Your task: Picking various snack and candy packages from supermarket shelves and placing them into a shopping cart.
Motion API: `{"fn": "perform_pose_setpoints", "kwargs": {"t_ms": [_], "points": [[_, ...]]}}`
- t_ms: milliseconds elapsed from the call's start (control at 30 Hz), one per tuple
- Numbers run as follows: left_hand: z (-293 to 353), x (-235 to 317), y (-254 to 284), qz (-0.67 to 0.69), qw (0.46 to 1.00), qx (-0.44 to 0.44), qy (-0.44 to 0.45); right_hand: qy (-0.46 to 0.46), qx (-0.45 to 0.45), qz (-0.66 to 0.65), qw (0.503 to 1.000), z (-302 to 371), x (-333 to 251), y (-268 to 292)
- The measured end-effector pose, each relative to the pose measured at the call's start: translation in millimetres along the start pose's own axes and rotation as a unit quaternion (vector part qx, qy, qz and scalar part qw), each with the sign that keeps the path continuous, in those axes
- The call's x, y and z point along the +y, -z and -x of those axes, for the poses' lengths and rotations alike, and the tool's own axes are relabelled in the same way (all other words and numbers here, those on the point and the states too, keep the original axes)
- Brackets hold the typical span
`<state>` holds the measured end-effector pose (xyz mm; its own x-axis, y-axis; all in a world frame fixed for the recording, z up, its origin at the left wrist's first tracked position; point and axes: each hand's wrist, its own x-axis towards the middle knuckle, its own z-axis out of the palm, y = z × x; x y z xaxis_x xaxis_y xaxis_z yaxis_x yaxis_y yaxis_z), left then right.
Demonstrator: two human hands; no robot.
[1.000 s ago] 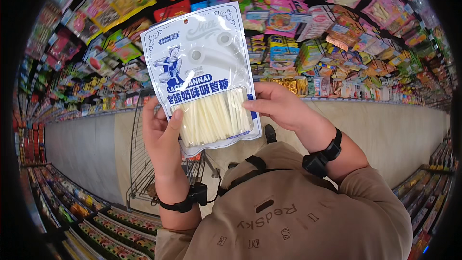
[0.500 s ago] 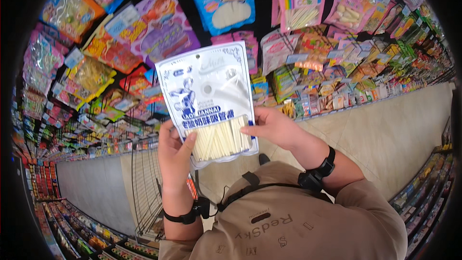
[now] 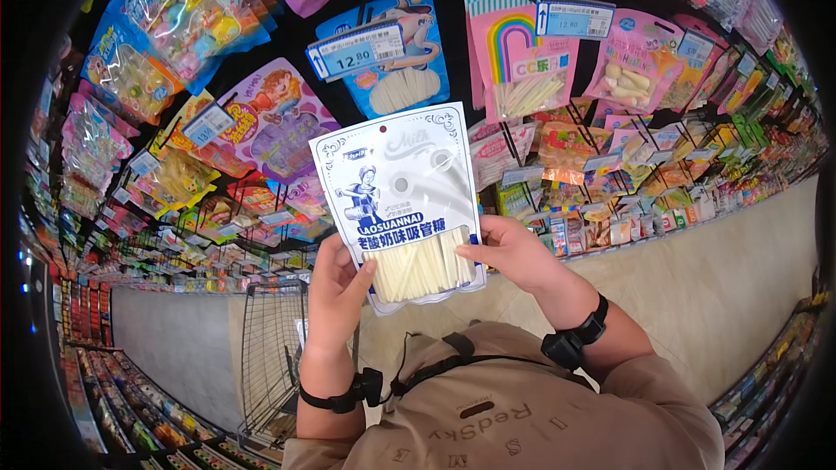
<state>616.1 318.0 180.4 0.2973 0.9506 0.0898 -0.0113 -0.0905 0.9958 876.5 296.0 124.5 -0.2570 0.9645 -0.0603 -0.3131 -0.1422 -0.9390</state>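
Upright before me is a white and blue candy bag [image 3: 405, 200] with a clear window, through which pale stick candies show. My left hand [image 3: 338, 283] grips its lower left edge, thumb on the front and fingers hidden behind. At the lower right edge, my right hand [image 3: 515, 252] pinches the bag the same way, its thumb beside the window. Just beyond the bag's top edge hangs a blue candy packet [image 3: 396, 78] on a hook. Right of that hangs a pink packet [image 3: 529, 70] with a rainbow on it.
Hooks of bagged sweets with price tags [image 3: 357, 50] fill the rack ahead. A purple packet [image 3: 279, 117] hangs at the left. On the floor to my left stands a wire shopping cart [image 3: 272, 339]. More shelves [image 3: 131, 400] line the lower left, and pale floor tiles [image 3: 679, 296] stretch right.
The bag and both hands have shifted slightly right and down in view. The hanging packets sit lower, with more of the upper rack showing. Both hands have kept hold of the bag.
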Motion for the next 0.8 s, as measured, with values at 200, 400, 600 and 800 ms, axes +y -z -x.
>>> {"fn": "perform_pose_setpoints", "kwargs": {"t_ms": [200, 400, 600, 800], "points": [[-18, 9, -8, -0.007, 0.999, -0.007, -0.044, 0.040, 0.028, -0.008, 0.999, -9, -14, 5], [-44, 3, -4, 0.015, 0.997, -0.021, -0.078, 0.053, 0.060, 0.012, 0.997, -21, -28, 9], [-75, 5, 6, 0.025, 0.995, -0.029, -0.089, 0.077, 0.097, 0.034, 0.992, -41, -38, 10], [-106, 5, 26, 0.006, 0.994, -0.034, -0.100, 0.094, 0.117, 0.061, 0.987, -69, -51, 7]]}}
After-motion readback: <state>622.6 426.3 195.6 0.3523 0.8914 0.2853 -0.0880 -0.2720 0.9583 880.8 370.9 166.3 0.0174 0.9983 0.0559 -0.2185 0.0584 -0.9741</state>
